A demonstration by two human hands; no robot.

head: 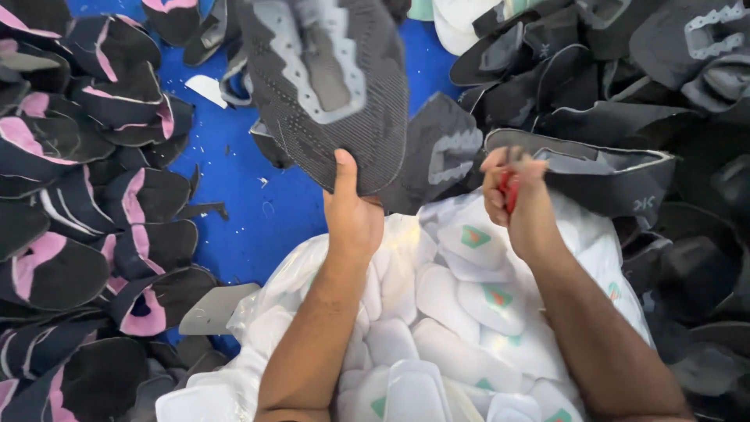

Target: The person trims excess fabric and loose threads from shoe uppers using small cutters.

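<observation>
White insoles (461, 344) nearest; left hand (353, 215) grips shoe upper (328, 86); right hand (519, 199) holds, apparently, red tool (509, 191).

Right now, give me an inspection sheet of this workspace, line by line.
Surface: blue cloth-covered work surface, mostly buried; small scraps lie on it.
Job's things: dark grey knitted shoe upper with pale grey inner panel, held up; small red-handled tool, kind unclear.
Clutter: black shoe uppers with pink lining heaped at left; black shoe uppers heaped at right; clear plastic bag of white insoles with green-and-red marks under the arms.
Grippers: left hand grips the knitted upper's lower edge, thumb on top; right hand closed round the red tool.
Cables: nothing seen.
Surroundings: nothing seen beyond the piles.
</observation>
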